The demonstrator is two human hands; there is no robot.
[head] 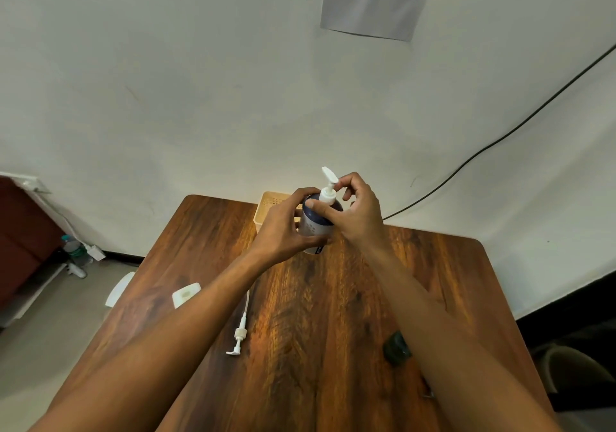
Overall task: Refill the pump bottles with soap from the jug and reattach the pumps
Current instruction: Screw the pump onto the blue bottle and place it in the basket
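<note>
Desk (333, 331): wooden. The pump bottle (315, 223) stands at its far end, between both hands, long axis near upright. Left hand (283, 228) curls round the bottle body from the left, steadying it. Right hand (360, 211) sits higher, thumb and fingers pinching the pump (328, 186) at the neck, so it is the nearer for twisting. Judged: collar being screwed down. A second pump (240, 331) lies loose, nearer the person.

Could not read tiny print on the wall notice (376, 1), cropped at top. Lost much of the far basket (270, 203) behind the left hand (283, 228) and pump bottle (315, 226).
</note>
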